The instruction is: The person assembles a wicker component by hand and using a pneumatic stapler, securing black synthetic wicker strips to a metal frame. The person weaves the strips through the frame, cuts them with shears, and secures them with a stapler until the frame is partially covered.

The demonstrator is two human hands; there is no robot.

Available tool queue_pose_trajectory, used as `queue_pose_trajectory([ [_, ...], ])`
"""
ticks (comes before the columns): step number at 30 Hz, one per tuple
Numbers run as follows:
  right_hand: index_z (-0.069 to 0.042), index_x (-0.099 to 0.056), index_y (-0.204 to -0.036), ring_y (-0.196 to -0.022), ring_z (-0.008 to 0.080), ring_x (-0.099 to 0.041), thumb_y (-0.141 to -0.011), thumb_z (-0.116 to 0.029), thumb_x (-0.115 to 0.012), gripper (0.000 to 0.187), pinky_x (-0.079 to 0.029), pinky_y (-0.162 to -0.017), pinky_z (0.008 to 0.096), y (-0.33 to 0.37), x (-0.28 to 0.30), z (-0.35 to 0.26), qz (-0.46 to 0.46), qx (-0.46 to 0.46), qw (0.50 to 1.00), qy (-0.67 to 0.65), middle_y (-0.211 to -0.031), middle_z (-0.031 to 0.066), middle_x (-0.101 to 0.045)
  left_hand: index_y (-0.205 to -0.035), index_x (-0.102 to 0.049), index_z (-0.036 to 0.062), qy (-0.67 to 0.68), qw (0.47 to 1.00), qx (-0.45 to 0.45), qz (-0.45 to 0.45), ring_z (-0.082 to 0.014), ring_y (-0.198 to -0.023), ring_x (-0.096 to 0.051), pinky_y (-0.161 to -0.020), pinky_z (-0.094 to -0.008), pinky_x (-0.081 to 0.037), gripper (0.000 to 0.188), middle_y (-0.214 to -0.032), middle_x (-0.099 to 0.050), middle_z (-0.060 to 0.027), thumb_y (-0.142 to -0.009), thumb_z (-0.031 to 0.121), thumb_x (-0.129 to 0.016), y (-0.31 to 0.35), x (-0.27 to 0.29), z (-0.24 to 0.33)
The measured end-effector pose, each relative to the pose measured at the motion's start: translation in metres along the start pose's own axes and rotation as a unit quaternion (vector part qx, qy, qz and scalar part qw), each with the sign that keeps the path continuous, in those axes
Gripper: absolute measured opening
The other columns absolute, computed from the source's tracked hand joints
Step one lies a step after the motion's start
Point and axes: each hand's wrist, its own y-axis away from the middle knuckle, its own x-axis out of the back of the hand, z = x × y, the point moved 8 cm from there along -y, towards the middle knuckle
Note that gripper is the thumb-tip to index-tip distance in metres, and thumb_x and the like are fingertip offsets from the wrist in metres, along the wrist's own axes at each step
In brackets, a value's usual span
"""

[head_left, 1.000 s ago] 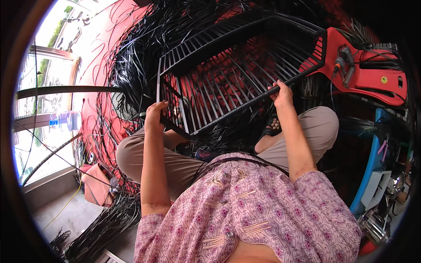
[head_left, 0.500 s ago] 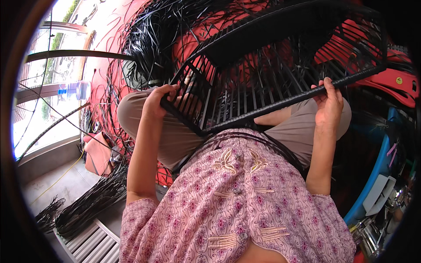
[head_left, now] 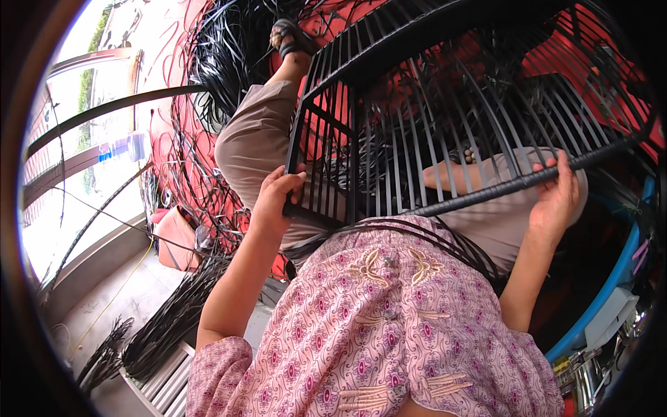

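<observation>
A large black slatted frame [head_left: 458,198], with thin parallel slats and a wrapped rim, lies tilted across my lap. At its near left corner, my left hand [head_left: 278,194] is closed around the edge, thumb on top. My right hand [head_left: 558,189] grips the wrapped rim on the right, its fingers curled over it. Between the slats show my bent right leg [head_left: 455,179] and dark strips beneath. Beside the frame's left end, my left leg [head_left: 258,128] reaches forward, with a dark sandal [head_left: 290,36] on the foot. The frame's far right end runs into the dark picture rim.
Loose black strips [head_left: 215,62] heap up on the red floor ahead. Left lie a bundle of strips [head_left: 177,313], a pink bag [head_left: 177,240] and a slatted stool [head_left: 167,382]. To the right are a blue tub rim [head_left: 601,306] and metal tools [head_left: 590,379].
My left leg has gone from folded to stretched forward, and its sandal now shows. The frame has swung and shifted rightward in the picture, with both hands still on its rim.
</observation>
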Motion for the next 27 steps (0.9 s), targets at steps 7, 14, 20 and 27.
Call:
queue_pose_trajectory([
  [7,-0.001,-0.065,-0.11,-0.078,0.0165,-0.058,-0.093,-0.018,-0.064,0.024,-0.049,-0.074,0.0272,0.008,0.008,-0.014,0.06,0.011,0.991,0.116,-0.088,0.005,-0.06,-0.115,-0.059,0.0048,-0.011,0.996,0.077,0.048,-0.0059,-0.06,-0.04,-0.057,-0.0212,-0.032,0.029,-0.072,-0.048,0.0049,-0.087,0.012,-0.06,0.014,-0.012,-0.003],
  [14,0.003,-0.058,-0.114,-0.082,0.0149,-0.051,-0.098,-0.016,-0.056,0.025,-0.045,-0.077,0.0277,0.003,-0.009,-0.023,0.041,-0.006,0.991,0.127,-0.089,0.0051,-0.053,-0.12,-0.057,0.0032,-0.042,0.99,0.107,0.077,-0.0051,-0.06,-0.04,-0.055,-0.0206,-0.031,0.035,-0.072,-0.048,0.0045,-0.087,0.014,-0.061,0.013,-0.009,-0.004],
  [20,0.001,-0.057,-0.116,-0.086,0.0167,-0.05,-0.099,-0.017,-0.055,0.024,-0.044,-0.08,0.0286,-0.004,-0.005,-0.022,-0.019,-0.051,0.995,0.081,-0.09,0.0045,-0.052,-0.124,-0.056,0.0054,-0.037,0.991,0.109,0.062,-0.0042,-0.06,-0.043,-0.055,-0.02,-0.035,0.036,-0.074,-0.052,0.005,-0.09,0.014,-0.062,0.012,-0.004,-0.004],
  [27,-0.002,-0.057,-0.109,-0.088,0.0196,-0.051,-0.099,-0.017,-0.055,0.018,-0.044,-0.082,0.0316,0.009,-0.008,-0.02,-0.075,-0.074,0.994,-0.013,-0.09,0.005,-0.053,-0.121,-0.057,0.0045,-0.039,0.997,0.051,0.031,-0.0036,-0.061,-0.042,-0.055,-0.0195,-0.034,0.034,-0.074,-0.05,0.0058,-0.09,0.017,-0.063,-0.011,-0.006,-0.002],
])
